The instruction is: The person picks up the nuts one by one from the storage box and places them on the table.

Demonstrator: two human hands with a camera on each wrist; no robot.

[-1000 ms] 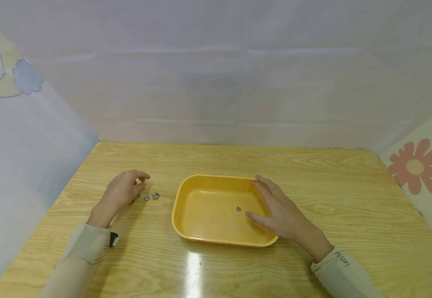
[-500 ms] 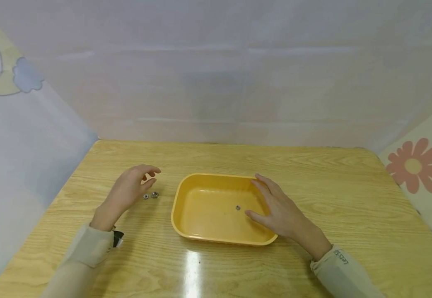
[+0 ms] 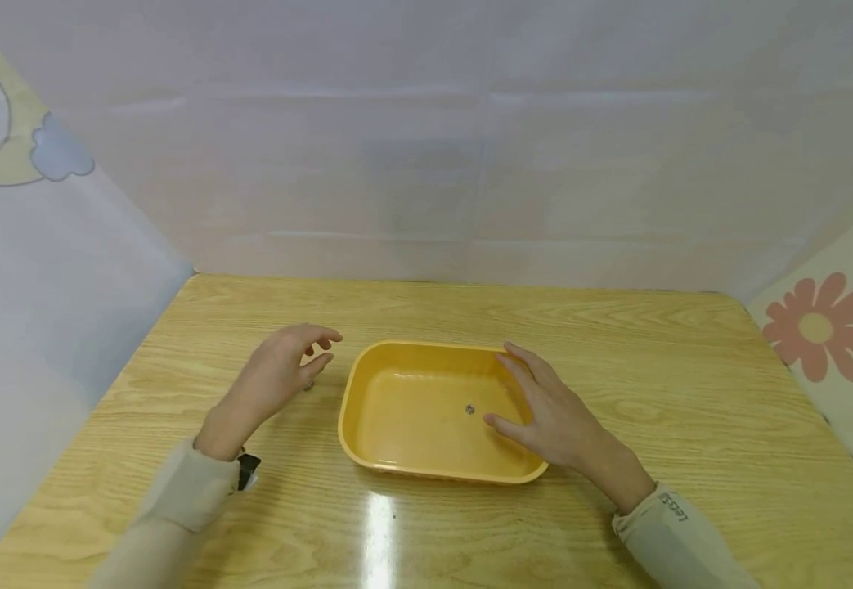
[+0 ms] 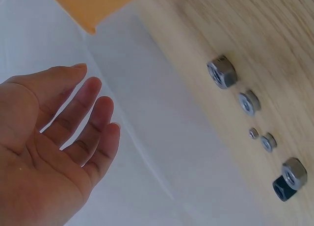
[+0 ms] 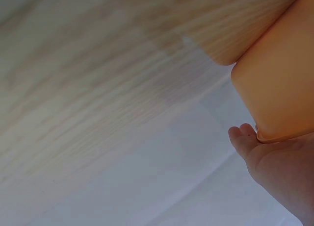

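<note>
My left hand (image 3: 275, 372) hovers left of the yellow bin (image 3: 437, 473), its fingers loosely bent and apart from the thumb, with nothing seen between them. Below it on the table lie several metal nuts, mostly hidden by the hand in the head view. In the left wrist view they form a loose line: a large hex nut (image 4: 222, 72), a flanged nut (image 4: 249, 103), a tiny nut (image 4: 253, 133), another flanged nut (image 4: 268, 142), a silver hex nut (image 4: 294, 173) and a dark nut (image 4: 283, 188). My right hand (image 3: 554, 417) rests over the bin's right rim, fingers extended. One small nut (image 3: 469, 409) lies inside the bin.
The wooden table (image 3: 617, 343) ends at a pale wall sheet (image 3: 426, 180) behind. Printed sheets flank it, with a pink flower (image 3: 816, 327) on the right and a blue cloud (image 3: 61, 149) on the left.
My left hand has moved right from the loose nuts toward the bin and now covers most of them in the head view. The right hand has stayed at the rim.
</note>
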